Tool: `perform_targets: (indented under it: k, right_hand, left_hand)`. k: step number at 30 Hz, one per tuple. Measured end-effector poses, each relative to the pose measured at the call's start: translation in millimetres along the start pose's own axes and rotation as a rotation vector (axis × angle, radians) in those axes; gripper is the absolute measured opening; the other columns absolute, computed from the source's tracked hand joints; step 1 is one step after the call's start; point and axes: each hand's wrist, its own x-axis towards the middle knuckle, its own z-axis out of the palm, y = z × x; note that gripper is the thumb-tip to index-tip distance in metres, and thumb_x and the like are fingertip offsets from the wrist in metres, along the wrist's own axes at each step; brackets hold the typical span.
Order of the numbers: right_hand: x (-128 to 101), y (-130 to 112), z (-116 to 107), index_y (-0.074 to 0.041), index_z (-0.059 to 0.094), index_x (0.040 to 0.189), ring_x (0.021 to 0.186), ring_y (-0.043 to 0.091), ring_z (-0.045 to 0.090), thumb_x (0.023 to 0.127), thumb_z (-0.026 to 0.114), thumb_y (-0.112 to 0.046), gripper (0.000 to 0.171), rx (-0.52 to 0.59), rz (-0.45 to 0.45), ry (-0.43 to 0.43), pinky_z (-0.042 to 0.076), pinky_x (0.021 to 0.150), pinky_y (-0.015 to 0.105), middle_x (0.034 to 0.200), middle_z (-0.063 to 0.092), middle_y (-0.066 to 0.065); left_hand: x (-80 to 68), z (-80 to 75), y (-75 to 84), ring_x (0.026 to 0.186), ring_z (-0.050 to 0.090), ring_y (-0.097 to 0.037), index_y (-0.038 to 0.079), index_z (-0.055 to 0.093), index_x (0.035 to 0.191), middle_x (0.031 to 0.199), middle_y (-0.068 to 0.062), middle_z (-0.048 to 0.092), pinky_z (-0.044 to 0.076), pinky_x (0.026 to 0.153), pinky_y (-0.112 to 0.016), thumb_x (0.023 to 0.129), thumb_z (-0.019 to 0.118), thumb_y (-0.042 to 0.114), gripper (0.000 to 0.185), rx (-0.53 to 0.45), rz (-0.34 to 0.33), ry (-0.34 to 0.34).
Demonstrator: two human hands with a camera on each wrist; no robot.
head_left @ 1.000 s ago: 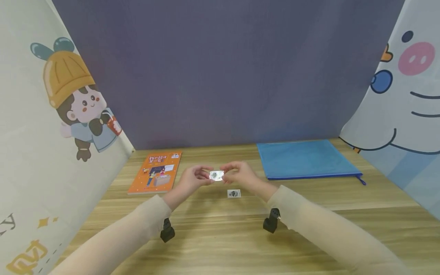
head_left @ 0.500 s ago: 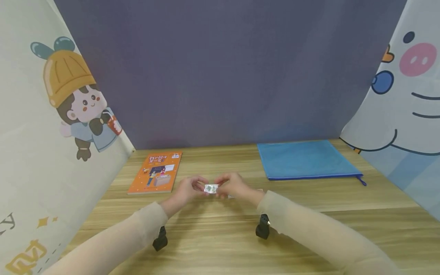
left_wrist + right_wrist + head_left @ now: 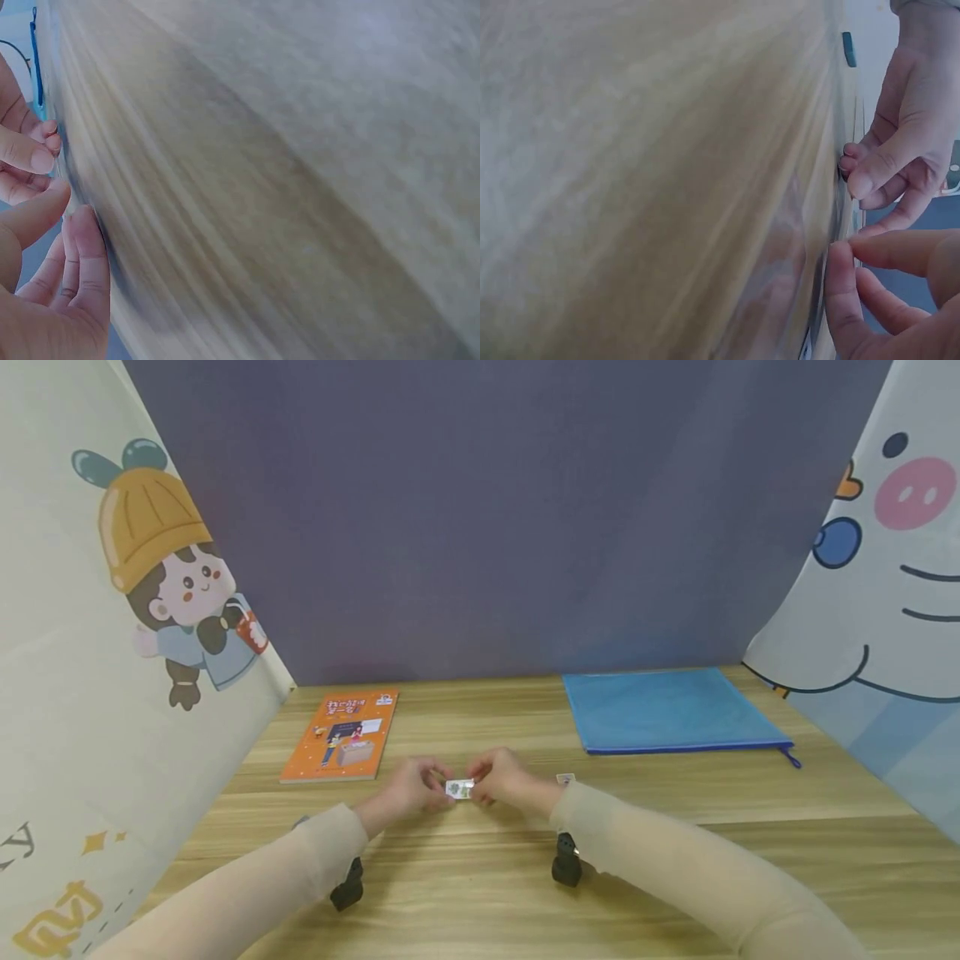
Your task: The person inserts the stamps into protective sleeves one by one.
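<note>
Two hands meet low over the wooden table, and you hold one small card between them. Your left hand pinches its left edge with curled fingers, and your right hand pinches its right edge the same way. The card sits just above the wood, or maybe touching it; I cannot tell which. It is thin and shiny, so it could slip out if you loosen one pinch, and it could bend if you squeeze or pull too hard. A second small card lies on the table just beside your right sleeve, and your arm could knock it away. Now count with me: two cards, one orange book on the far left, one blue zip pouch on the far right, and two hands.
</note>
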Motion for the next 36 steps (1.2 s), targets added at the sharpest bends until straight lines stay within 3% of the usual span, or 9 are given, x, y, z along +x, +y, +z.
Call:
perform_targets:
  k: [12, 25, 31, 36]
  right_hand:
    - [0, -1, 7, 0.009, 0.067, 0.098, 0.06, 0.014, 0.061, 0.071, 0.068, 0.016, 0.028, -0.104, -0.018, 0.013, 0.058, 0.057, 0.023, 0.084, 0.064, 0.011]
    - [-3, -3, 2, 0.008, 0.065, 0.104, 0.065, 0.016, 0.063, 0.072, 0.068, 0.014, 0.032, -0.046, 0.012, 0.013, 0.06, 0.062, 0.025, 0.091, 0.065, 0.014]
    - [-2, -7, -6, 0.007, 0.066, 0.107, 0.062, 0.015, 0.062, 0.074, 0.065, 0.013, 0.033, -0.046, 0.016, 0.047, 0.059, 0.061, 0.026, 0.093, 0.065, 0.014]
    - [-1, -8, -21, 0.006, 0.066, 0.11, 0.07, 0.02, 0.066, 0.081, 0.067, 0.008, 0.029, -0.077, -0.016, 0.076, 0.06, 0.066, 0.029, 0.099, 0.066, 0.017]
  left_hand:
    - [1.6, 2.1, -0.9, 0.058, 0.056, -0.012, -0.002, 0.067, 0.1, 0.072, -0.009, 0.063, 0.05, 0.052, -0.021, 0.074, 0.079, -0.004, 0.029, 0.054, -0.009, -0.018]
    - [0.1, 2.8, 2.1, 0.058, 0.056, -0.012, -0.002, 0.066, 0.1, 0.073, -0.01, 0.063, 0.051, 0.053, -0.022, 0.072, 0.08, -0.005, 0.031, 0.059, -0.037, -0.007]
    - [-0.6, 1.5, 1.7, 0.059, 0.057, -0.011, -0.002, 0.066, 0.102, 0.073, -0.01, 0.064, 0.054, 0.055, -0.025, 0.072, 0.08, -0.004, 0.034, 0.048, -0.034, -0.01]
    - [-1.0, 2.0, 0.0, 0.06, 0.058, -0.012, -0.001, 0.067, 0.102, 0.074, -0.009, 0.064, 0.055, 0.057, -0.026, 0.073, 0.081, 0.001, 0.033, 0.037, -0.032, -0.006]
